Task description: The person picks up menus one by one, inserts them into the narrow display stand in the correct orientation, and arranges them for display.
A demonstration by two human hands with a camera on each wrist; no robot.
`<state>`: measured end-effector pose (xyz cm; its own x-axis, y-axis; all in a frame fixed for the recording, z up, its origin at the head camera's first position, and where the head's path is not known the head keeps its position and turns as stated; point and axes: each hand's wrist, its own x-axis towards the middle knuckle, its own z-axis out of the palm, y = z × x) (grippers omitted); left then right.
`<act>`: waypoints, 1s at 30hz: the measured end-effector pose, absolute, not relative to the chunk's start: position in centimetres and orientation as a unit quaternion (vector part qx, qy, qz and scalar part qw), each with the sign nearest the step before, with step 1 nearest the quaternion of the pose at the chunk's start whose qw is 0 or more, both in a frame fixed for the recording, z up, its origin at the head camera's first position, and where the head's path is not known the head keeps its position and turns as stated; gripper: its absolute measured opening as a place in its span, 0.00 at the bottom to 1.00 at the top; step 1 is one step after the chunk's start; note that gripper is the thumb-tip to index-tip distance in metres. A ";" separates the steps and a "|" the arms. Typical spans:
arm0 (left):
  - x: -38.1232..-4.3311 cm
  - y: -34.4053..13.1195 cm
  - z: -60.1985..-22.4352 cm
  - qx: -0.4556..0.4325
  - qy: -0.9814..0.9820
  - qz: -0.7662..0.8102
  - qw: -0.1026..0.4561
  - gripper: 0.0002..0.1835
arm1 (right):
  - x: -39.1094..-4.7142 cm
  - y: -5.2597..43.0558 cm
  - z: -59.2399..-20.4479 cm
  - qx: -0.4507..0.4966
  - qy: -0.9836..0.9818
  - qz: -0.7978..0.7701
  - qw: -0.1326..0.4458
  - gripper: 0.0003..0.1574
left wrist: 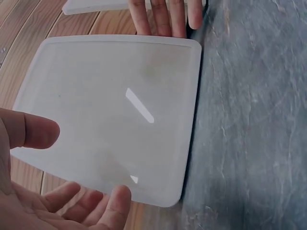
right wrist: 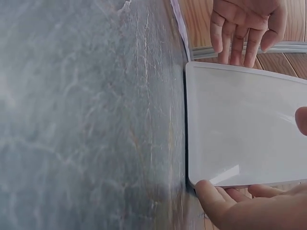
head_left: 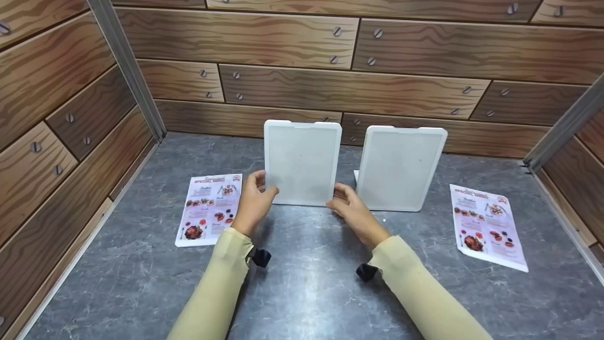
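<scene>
A white upright display stand with a clear panel (head_left: 302,160) is on the grey table between the two hands. My left hand (head_left: 255,203) is at its left side edge, the thumb in front and the fingers loosely extended by the edge. At the lower right edge, my right hand (head_left: 354,215) has its fingers beside or touching the stand, near the bottom corner in the right wrist view. Neither hand is seen curled round it. A similar white stand (head_left: 403,167) stands just right of it, with part of its foot showing at the left.
A printed menu sheet (head_left: 210,208) lies on the table (head_left: 302,283) to the left. Another menu sheet (head_left: 488,224) lies to the right, slightly curled at its lower edge. Wood-patterned walls (head_left: 292,85) enclose the back and both sides.
</scene>
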<state>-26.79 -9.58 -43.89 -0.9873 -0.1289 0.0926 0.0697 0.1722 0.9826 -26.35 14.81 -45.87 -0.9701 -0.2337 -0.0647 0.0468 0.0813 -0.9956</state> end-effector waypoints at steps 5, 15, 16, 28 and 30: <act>-26.8 -9.4 -43.9 0.027 -0.758 -0.647 0.083 0.33 | -26.0 15.1 -46.0 -0.062 0.732 -0.671 0.101 0.44; -26.5 -10.7 -43.4 0.020 -0.792 -0.602 0.102 0.30 | -24.5 16.4 -45.2 -0.050 0.788 -0.610 0.061 0.41; -26.4 -11.0 -43.2 0.018 -0.799 -0.591 0.107 0.30 | -24.4 16.6 -45.1 -0.051 0.787 -0.613 0.055 0.40; -25.5 -16.8 -42.7 0.027 -0.900 -0.432 0.057 0.27 | -23.6 18.3 -45.4 -0.104 0.816 -0.567 0.045 0.27; -25.3 -17.8 -42.7 0.038 -0.908 -0.415 0.035 0.26 | -23.6 18.6 -45.4 -0.116 0.822 -0.555 0.049 0.27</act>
